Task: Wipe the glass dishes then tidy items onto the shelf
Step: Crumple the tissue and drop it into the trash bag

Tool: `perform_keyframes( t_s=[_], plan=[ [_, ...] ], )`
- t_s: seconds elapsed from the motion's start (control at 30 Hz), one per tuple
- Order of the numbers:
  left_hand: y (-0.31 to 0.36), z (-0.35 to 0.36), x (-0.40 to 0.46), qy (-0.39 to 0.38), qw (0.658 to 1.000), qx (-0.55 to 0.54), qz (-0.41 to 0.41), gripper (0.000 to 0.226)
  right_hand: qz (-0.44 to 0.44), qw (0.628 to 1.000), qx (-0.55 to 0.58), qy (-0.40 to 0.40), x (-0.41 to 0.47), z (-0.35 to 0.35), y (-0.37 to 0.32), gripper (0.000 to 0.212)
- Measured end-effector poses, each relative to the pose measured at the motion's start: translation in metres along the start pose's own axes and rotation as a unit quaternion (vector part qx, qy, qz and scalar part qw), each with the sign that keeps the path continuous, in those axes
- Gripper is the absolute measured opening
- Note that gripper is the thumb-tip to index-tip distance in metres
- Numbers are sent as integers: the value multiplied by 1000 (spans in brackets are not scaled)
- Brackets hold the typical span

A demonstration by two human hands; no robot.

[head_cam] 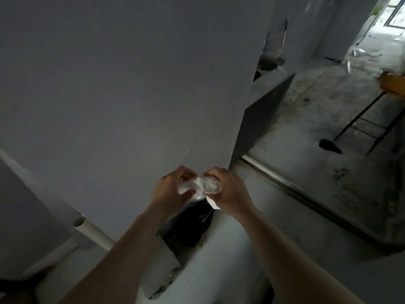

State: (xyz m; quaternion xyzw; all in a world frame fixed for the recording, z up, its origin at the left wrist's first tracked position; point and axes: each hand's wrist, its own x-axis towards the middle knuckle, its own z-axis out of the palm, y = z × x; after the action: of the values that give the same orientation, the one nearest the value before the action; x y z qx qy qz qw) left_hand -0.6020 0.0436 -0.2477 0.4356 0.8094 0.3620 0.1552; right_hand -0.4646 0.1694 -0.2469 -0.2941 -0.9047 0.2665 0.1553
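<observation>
Both of my bare forearms reach up from the bottom edge toward the middle of the view. At centre, my left hand [173, 189] and my right hand [228, 191] sit close together, fingers curled. Between them they grip a crumpled white tissue [198, 186], bunched around a small clear glass dish [197, 197]. Only a sliver of the dish's rim shows below the tissue, at about 6 o'clock from it. Most of the dish is hidden by paper and fingers.

Directly beneath my hands, a black bag [190, 227] sits on a pale, dusty ledge [219, 260]. Behind it, a grey plaster wall [120, 84] fills the frame from 9 o'clock to 12 o'clock. A white pipe [92, 231] stands at 8 o'clock, near the wall's base.

From 2 to 4 o'clock lies a rough concrete floor [317, 119], stained and scattered with debris. A dark metal frame [368, 126] stands on it at 3 o'clock. Bright daylight enters through an opening [392, 12] at 1 o'clock.
</observation>
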Motion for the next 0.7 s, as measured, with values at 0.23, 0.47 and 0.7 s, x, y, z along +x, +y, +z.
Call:
perform_keyframes(
  t_s=[0.23,0.47,0.7],
  plan=[
    [-91,92,63,-38,997,-2,-72,38,60,997,10,-36,47,98,94,45],
    [-214,211,98,-70,989,11,-129,39,108,993,-4,-40,67,238,190,48],
    [-317,331,95,-70,972,22,-225,33,106,989,-41,-93,71,369,288,50]
  ],
)
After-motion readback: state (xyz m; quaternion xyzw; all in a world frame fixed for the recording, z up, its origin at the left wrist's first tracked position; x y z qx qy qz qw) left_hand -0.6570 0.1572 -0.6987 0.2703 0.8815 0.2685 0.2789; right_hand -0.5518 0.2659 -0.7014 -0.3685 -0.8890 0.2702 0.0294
